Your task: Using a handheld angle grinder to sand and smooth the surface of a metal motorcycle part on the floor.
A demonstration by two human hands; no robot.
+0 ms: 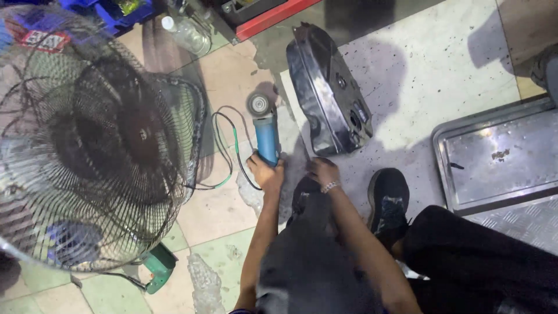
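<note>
Stained tiled floor (221, 215), caged fan (99, 139), steel tray (500, 157).

we see bare forearms with no sleeves, a pale beaded bracelet (329, 186) on the right wrist, dark grey trousers (308, 261) on the near knee, black trousers to the right and a black shoe (388, 197).
</note>
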